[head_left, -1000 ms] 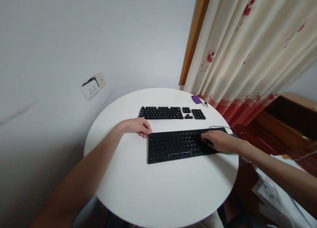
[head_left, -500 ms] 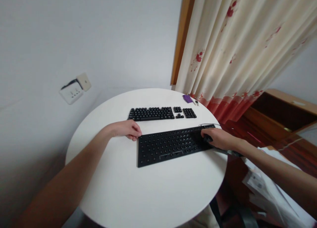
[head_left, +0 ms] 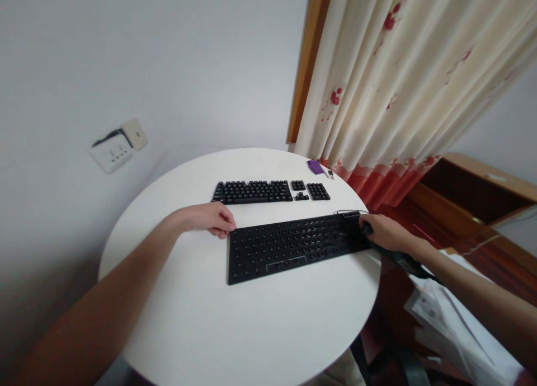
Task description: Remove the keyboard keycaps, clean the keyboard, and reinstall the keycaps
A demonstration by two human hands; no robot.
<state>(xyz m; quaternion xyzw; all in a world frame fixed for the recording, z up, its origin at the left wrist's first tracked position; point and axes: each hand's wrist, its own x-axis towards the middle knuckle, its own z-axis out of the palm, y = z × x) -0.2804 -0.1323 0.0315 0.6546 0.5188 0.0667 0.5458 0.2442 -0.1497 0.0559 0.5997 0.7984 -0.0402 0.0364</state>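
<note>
A black keyboard base (head_left: 272, 252) without its keycaps lies slanted on the white round table (head_left: 251, 330). My left hand (head_left: 213, 218) is closed at its far left corner, fingertips pinching the edge. Over the base's right end, my right hand (head_left: 386, 232) is wrapped around a black handheld tool (head_left: 403, 260). A rounded black end shows by the thumb, and a dark body runs back under the wrist; its exact kind is unclear. Behind the base sit the removed black keycaps (head_left: 251, 192), laid out in keyboard order, with the number block (head_left: 318, 191) on the right.
Near the table's back right edge lie a purple packet (head_left: 315, 167) and a small stick-like item (head_left: 330, 174). A thin cable (head_left: 352, 211) curves behind the base. The curtain (head_left: 377, 95) hangs beyond, and plastic bags (head_left: 453, 324) lie at lower right.
My right hand has moved rightward along the base with the black tool, toward its right end. My left hand keeps its grip on the corner. The view has shifted slightly.
</note>
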